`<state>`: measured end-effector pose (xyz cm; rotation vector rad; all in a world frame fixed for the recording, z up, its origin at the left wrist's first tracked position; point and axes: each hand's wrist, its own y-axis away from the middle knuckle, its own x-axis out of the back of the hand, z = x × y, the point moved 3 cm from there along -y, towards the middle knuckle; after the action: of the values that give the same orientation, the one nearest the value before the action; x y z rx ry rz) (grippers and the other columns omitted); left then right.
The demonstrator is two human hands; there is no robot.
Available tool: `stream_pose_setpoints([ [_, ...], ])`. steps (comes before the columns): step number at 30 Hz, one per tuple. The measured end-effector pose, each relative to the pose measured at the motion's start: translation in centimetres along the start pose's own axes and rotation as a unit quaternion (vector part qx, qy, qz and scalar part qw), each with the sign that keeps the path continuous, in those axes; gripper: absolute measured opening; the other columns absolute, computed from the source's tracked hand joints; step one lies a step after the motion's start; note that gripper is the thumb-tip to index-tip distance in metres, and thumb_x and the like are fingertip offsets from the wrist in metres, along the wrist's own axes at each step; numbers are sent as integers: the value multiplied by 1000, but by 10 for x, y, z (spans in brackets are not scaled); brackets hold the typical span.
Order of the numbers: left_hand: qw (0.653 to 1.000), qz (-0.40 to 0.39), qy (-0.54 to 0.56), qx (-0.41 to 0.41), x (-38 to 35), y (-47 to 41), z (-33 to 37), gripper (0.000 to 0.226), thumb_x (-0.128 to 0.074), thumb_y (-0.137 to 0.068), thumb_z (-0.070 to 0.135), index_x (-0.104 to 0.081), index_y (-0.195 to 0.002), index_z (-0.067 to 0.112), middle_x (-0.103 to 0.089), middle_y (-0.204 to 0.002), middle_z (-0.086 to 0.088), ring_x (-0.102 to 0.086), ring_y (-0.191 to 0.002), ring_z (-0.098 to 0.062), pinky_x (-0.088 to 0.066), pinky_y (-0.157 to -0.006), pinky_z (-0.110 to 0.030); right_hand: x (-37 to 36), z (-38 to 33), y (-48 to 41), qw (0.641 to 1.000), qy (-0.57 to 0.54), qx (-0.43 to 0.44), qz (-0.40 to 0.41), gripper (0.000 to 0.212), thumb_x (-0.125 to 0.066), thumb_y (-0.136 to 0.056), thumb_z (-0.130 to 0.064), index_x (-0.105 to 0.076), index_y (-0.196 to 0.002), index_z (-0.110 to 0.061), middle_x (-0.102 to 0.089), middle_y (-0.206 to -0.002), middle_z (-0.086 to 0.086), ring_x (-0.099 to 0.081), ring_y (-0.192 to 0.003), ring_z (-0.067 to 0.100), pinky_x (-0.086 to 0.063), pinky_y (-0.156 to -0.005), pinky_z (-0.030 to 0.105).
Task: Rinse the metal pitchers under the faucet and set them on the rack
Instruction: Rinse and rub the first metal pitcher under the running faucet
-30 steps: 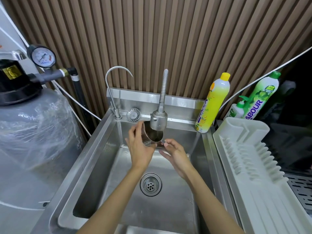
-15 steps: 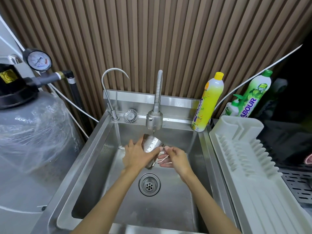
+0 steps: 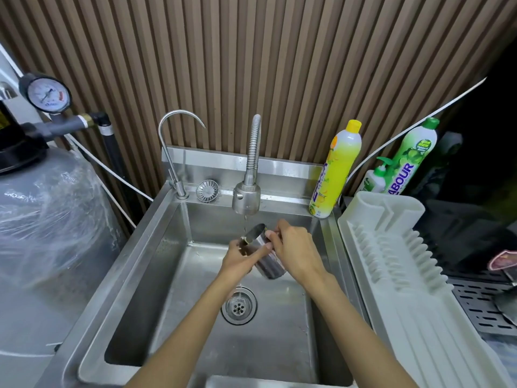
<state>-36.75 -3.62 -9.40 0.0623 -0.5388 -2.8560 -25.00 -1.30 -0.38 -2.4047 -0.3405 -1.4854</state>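
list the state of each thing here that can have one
metal pitcher, tilted, mouth under the stream
faucet, running, thin stream
left hand, grips the pitcher's body
right hand, grips its right side
dish rack, no pitcher on it
yellow detergent bottle, upright, capped
drain, unplugged

Just one cam here, head-worn and wide-angle, looking forward and down into the sink [image 3: 161, 261] from close up. Slatted wall [image 3: 279, 65] straight ahead, rack [image 3: 391, 261] at the right edge.
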Motion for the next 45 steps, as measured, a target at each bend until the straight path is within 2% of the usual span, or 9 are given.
stream_pose_setpoints([
  [6, 997, 42, 49, -51, 0, -16, 9, 76, -87, -55, 12, -42, -115, 6, -65, -100, -10, -63, -91, -20, -50, -89, -34, 3, -2, -3, 999, -45, 20, 23, 17, -48, -94, -16, -54, -99, -1, -57, -107, 17, -58, -92, 36, -47, -75, 39],
  [14, 958, 194, -42, -208, 15, -10, 25, 89, -91, -46, 14, -33, -110, 34, -55, -97, 19, -54, -88, 2, -36, -69, 3, -34, 13, -12, 981, -188, -36, 8, 15, -47, -94, -11, -58, -102, -3, -63, -107, 11, -58, -97, 23, -35, -70, 16],
  [17, 932, 206, -118, -273, 21, -4, 31, 89, -89, -49, 15, -39, -121, 26, -47, -110, 14, -51, -108, -12, -39, -90, -12, -49, 17, -11, 942, -322, -96, -27, 9, -47, -95, -12, -56, -94, -10, -61, -96, 5, -54, -84, 13, -37, -65, 8],
  [20, 890, 238, -244, -303, 27, 2, 37, 93, -89, -49, 23, -43, -129, 14, -47, -115, 1, -47, -110, -25, -41, -96, -38, -63, 17, -7, 870, -470, -136, -67, 12, -44, -95, -6, -52, -87, -11, -58, -89, 5, -54, -84, 11, -45, -92, 24],
  [25, 856, 276, -329, -289, 36, 11, 39, 94, -86, -48, 39, -46, -131, 20, -46, -116, -6, -42, -105, -26, -38, -88, -32, -75, 13, -3, 808, -561, -155, -89, 16, -39, -97, -4, -51, -88, -9, -60, -93, 12, -61, -85, 15, -49, -93, 29],
  [29, 847, 285, -387, -226, 38, 14, 39, 92, -72, -50, 67, -45, -128, 27, -45, -116, -2, -40, -111, -22, -35, -87, -37, -73, 14, -2, 828, -533, -156, -80, 16, -37, -98, -9, -52, -94, -3, -62, -86, 15, -63, -76, 19, -56, -69, 21],
  [33, 876, 282, -365, -141, 35, 16, 31, 86, -60, -49, 80, -45, -110, 20, -48, -112, 0, -46, -112, -22, -36, -90, -43, -58, 17, -4, 900, -415, -132, -32, 15, -48, -96, -16, -55, -86, -7, -67, -73, 5, -61, -51, 4, -50, -52, 17],
  [39, 953, 238, -182, -40, 20, 11, 13, 73, -66, -52, 76, -44, -90, 19, -58, -92, 3, -59, -93, -23, -47, -84, -38, -14, 10, -16, 988, -136, -75, 9, 26, -55, -89, -38, -60, -83, -13, -72, -83, 11, -67, -81, 29, -53, -76, 39],
  [45, 986, 160, -47, -22, 3, 5, 13, 64, -73, -59, 63, -55, -97, 15, -62, -92, 3, -59, -93, -22, -44, -65, -25, 14, -3, -14, 998, -7, -24, 58, 30, -52, -90, -40, -59, -96, -11, -69, -94, 13, -62, -90, 35, -46, -70, 36],
])
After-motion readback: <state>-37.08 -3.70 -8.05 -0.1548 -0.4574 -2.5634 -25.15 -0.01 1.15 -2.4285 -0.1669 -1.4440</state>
